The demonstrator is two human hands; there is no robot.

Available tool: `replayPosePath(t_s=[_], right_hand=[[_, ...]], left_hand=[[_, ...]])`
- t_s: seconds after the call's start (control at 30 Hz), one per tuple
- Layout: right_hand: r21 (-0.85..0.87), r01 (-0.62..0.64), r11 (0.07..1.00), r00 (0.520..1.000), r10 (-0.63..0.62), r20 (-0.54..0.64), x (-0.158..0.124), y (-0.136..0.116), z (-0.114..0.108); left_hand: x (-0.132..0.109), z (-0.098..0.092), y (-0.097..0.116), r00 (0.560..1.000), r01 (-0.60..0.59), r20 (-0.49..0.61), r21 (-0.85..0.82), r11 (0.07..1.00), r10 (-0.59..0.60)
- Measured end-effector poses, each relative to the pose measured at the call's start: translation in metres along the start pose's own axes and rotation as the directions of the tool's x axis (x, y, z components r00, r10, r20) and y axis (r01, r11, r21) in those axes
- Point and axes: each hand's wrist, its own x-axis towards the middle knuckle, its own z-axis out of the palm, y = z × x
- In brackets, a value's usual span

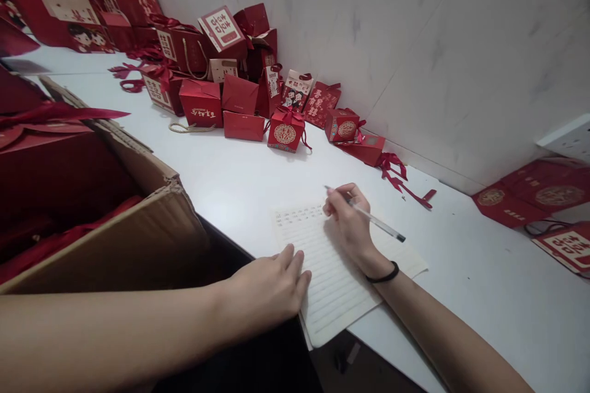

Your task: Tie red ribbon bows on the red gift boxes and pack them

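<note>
A lined notebook [338, 282] lies at the front edge of the white table, its near corner past the edge. Several short rows of handwriting show at its top. My right hand [349, 221], with a black band at the wrist, is closed on a clear pen [380, 226] with a black end. The pen's tip points up and left, above the top of the page. My left hand [271, 282] rests palm down on the notebook's left edge, fingers slightly spread, with nothing held.
Several red gift boxes, including a small cube box [286, 130], line the wall behind. An open cardboard box [152, 215] with red items stands at the left. Loose red ribbon [415, 195] and flattened red packaging [509, 206] lie to the right, below a power strip [569, 138].
</note>
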Motion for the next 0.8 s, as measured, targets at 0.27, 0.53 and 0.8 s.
replayPosePath(t_s=[0.27,0.53,0.8], right_hand=[[-0.372,-0.031,0.928,0.941,0.153,0.302,-0.03,0.005,0.023],[-0.426,0.028,0.904,0.922,0.142,0.362,-0.031,0.008,0.021],[-0.444,0.027,0.896,0.929,0.142,0.342,-0.03,0.007,0.023]], left_hand=[[0.004,-0.005,0.005,0.999,0.034,0.034,-0.106,0.994,-0.03],[0.005,-0.009,0.003,0.976,0.199,0.138,-0.277,0.94,-0.166],[0.005,-0.006,0.003,0.967,0.23,0.173,-0.274,0.934,-0.187]])
